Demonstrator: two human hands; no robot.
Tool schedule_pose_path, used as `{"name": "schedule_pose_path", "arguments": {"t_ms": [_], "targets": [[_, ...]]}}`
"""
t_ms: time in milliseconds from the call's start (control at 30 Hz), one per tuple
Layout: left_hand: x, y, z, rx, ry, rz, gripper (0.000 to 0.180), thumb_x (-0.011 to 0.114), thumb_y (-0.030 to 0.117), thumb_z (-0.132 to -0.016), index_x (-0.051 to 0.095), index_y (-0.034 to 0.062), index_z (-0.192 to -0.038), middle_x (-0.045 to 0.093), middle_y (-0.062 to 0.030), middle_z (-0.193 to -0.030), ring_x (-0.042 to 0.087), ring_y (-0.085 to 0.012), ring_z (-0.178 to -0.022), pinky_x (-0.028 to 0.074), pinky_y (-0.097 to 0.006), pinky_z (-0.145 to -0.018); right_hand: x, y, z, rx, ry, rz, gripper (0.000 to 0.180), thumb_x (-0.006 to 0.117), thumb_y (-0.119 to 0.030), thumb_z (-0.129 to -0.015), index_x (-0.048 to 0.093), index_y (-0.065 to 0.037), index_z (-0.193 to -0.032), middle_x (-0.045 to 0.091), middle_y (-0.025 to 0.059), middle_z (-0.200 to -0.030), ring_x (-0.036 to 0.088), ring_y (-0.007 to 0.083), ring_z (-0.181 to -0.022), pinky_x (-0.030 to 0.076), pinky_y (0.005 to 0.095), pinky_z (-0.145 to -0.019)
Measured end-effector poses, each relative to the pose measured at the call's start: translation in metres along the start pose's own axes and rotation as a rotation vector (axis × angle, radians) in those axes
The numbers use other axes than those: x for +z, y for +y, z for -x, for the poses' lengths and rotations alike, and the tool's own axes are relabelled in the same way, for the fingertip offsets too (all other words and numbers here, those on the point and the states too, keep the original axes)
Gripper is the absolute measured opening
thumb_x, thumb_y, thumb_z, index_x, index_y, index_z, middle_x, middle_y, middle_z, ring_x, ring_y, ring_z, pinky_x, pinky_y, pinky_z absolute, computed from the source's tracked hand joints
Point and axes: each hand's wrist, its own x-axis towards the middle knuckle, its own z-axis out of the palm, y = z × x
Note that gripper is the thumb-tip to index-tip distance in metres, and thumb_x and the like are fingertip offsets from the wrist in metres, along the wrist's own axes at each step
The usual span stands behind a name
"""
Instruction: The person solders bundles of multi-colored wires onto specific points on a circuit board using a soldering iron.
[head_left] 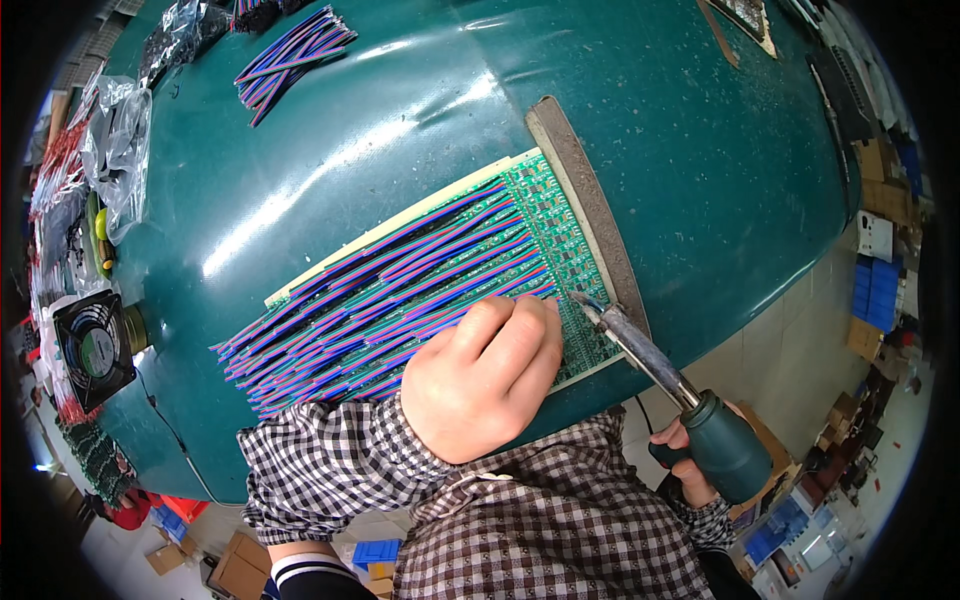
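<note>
A green circuit board panel (575, 255) lies on the table, with rows of multicoloured ribbon wires (400, 275) running leftward from it. My left hand (485, 370) is closed in a pinch over the lower rows, its fingertips at a wire end near the bare part of the board. The hand itself partly hides what it grips. My right hand (685, 460) is wrapped round the green handle of a soldering iron (650, 355). The iron's tip meets or hovers just above the board, right beside my left fingertips; which, I cannot tell.
A long brown bar (585, 200) lies along the panel's right edge. Loose ribbon wires (290, 60) sit at the far left of the green table (700, 150). A black fan (93, 350) and clear plastic bags (118, 150) stand along the left edge. Blue bins (875, 292) are beyond the right edge.
</note>
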Motion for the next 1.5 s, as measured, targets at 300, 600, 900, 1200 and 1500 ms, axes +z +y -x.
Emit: {"name": "schedule_pose_path", "arguments": {"t_ms": [300,600,900,1200,1500], "targets": [[-0.003,0.0,0.003,-0.005,-0.007,-0.051,0.038,0.07,0.008,-0.068,0.073,-0.0032,-0.105,0.064,-0.0091,-0.107,0.063,-0.0216,-0.095,0.056,-0.028,-0.077,0.001,-0.004,-0.007,-0.013,-0.035,0.046,0.064,0.092,-0.055,-0.077,0.077,-0.002,-0.108,0.076,0.0103,-0.099,0.072,0.0256,-0.083,0.058,0.0383,-0.078],[-0.001,0.003,-0.002,-0.036,0.016,0.031,0.038,0.071,0.008,-0.07,0.074,-0.0037,-0.107,0.066,-0.0096,-0.103,0.066,-0.0229,-0.091,0.058,-0.031,-0.075,-0.004,0.011,0.009,0.008,-0.003,0.076,0.067,0.091,-0.056,-0.077,0.075,0.0,-0.109,0.075,0.0128,-0.099,0.072,0.0275,-0.083,0.058,0.0386,-0.077],[0.001,0.002,-0.003,-0.059,0.037,0.095,0.039,0.073,0.006,-0.069,0.076,-0.0051,-0.107,0.068,-0.01,-0.099,0.068,-0.0236,-0.087,0.059,-0.033,-0.074,-0.004,0.01,0.01,0.039,0.003,0.079,0.073,0.091,-0.058,-0.075,0.074,0.001,-0.113,0.075,0.013,-0.1,0.073,0.0271,-0.085,0.058,0.0389,-0.079],[0.0,-0.001,0.0,0.015,-0.005,0.016,0.04,0.069,0.01,-0.07,0.073,-0.0033,-0.108,0.064,-0.0088,-0.109,0.063,-0.0221,-0.097,0.057,-0.028,-0.078,-0.003,0.008,0.01,0.057,0.016,0.11,0.076,0.091,-0.059,-0.075,0.073,0.002,-0.115,0.075,0.0135,-0.103,0.073,0.0284,-0.089,0.058,0.0401,-0.083],[0.002,-0.001,0.001,0.004,0.004,0.013,0.04,0.069,0.01,-0.069,0.073,-0.0024,-0.107,0.064,-0.0085,-0.109,0.063,-0.022,-0.096,0.056,-0.028,-0.078,0.0,0.004,0.007,0.058,0.009,0.103,0.071,0.09,-0.059,-0.076,0.074,-0.001,-0.114,0.076,0.011,-0.101,0.073,0.0273,-0.085,0.058,0.0394,-0.08]]}}
